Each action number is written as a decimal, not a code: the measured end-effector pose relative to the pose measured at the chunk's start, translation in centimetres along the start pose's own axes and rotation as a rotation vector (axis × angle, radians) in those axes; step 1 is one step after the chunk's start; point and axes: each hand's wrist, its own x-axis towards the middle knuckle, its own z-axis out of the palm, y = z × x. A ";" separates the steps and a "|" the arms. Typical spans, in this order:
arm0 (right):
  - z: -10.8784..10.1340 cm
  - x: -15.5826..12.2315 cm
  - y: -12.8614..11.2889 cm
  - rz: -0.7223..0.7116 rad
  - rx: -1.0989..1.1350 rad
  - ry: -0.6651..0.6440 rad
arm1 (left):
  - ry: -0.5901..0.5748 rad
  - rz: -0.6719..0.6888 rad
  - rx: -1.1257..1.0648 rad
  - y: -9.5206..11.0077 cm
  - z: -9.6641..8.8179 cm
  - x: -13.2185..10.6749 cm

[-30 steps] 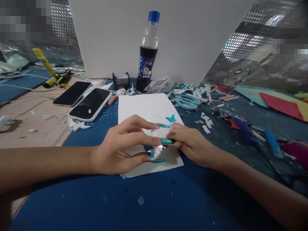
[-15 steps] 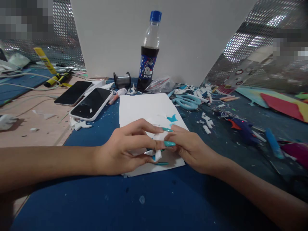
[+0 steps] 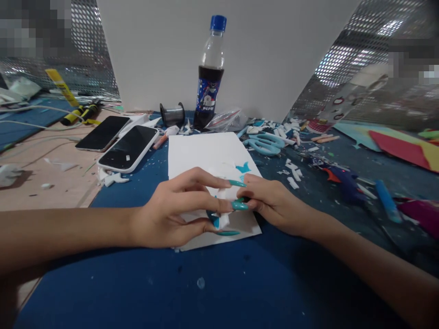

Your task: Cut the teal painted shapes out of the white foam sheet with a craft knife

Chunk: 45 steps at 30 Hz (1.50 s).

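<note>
My left hand point(image 3: 181, 208) comes in over a white sheet point(image 3: 199, 151), its long teal nails pointing right. Between its thumb and fingers is a small white-and-blue piece point(image 3: 223, 221), mostly covered by the fingers. My right hand point(image 3: 277, 203) is curled in a pinch against the left fingertips at the sheet's right side. What sits between the right fingers is hidden. A small blue tail-shaped cutout point(image 3: 242, 167) lies on the sheet just beyond both hands.
Behind the sheet stand a Pepsi bottle point(image 3: 208, 91) and a wire spool point(image 3: 172, 114). Light-blue scissors point(image 3: 265, 145) lie among white scraps at right, with a glue gun point(image 3: 346, 183) farther over. Two phones, a black one point(image 3: 103, 132) and a white-cased one point(image 3: 128, 148), rest at left.
My right hand has shifted slightly up and its fingers have curled tighter. More of the blue-and-white piece shows under my left fingers. The whole view has drifted a little.
</note>
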 end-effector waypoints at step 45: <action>0.7 0.1 0.1 -0.010 0.006 0.155 | 0.029 -0.081 0.046 0.0 0.2 -0.2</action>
